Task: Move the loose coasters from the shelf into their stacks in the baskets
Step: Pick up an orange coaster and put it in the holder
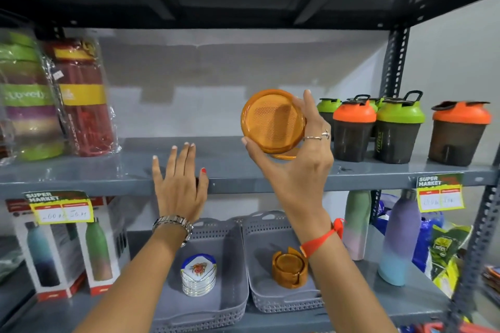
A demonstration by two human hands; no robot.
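My right hand (295,159) grips a round orange coaster (273,120), held upright above the grey middle shelf (232,167). A second orange coaster (286,156) shows just below it, partly hidden by my palm. My left hand (180,181) is open with fingers spread, resting at the shelf's front edge and holding nothing. On the lower shelf stand two grey baskets. The left basket (230,286) holds a stack of white square coasters (198,276) with a red print. The right basket (257,273) holds an orange holder with orange coasters (289,267).
Shaker bottles with orange and green lids (378,130) stand to the right on the middle shelf. Wrapped bottles (78,100) stand at its left. Boxed bottles (56,249) and pastel bottles (397,240) flank the baskets below. A dark shelf (243,3) hangs overhead.
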